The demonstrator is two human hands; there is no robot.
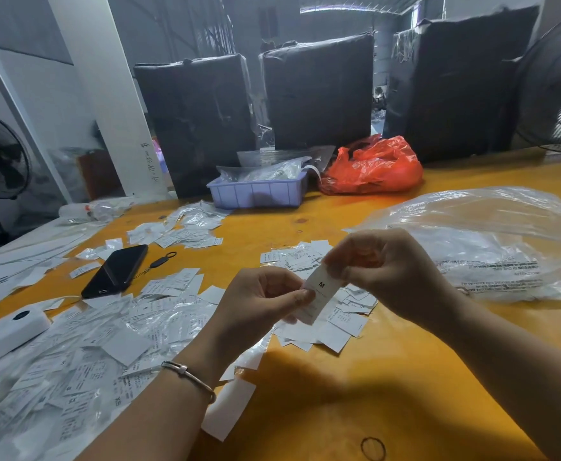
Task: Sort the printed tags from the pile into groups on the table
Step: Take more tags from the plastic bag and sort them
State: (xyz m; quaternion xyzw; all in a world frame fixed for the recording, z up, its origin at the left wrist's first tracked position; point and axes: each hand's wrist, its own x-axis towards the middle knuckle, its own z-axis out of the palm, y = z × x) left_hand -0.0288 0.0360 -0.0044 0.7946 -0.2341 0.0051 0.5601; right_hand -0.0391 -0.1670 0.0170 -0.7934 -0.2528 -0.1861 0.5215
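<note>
A white tag (319, 292) printed with an "M" is held above the orange table (388, 387). My left hand (262, 301) pinches its lower edge and my right hand (382, 271) pinches its top end. Under my hands lies a small group of white tags (335, 331). A big loose pile of tags mixed with clear wrappers (83, 357) spreads over the left part of the table. Further groups of tags lie at mid-left (176, 284), far left-centre (179, 234) and just behind my hands (292, 256).
A black phone (116, 271) with a ring strap lies left of centre. A white device (6, 334) sits at the left edge. A lilac tray (259, 193), a red bag (375, 166) and black wrapped bales (319, 91) stand behind. A clear plastic bag (491, 241) lies right. A rubber band (373, 449) lies near the front.
</note>
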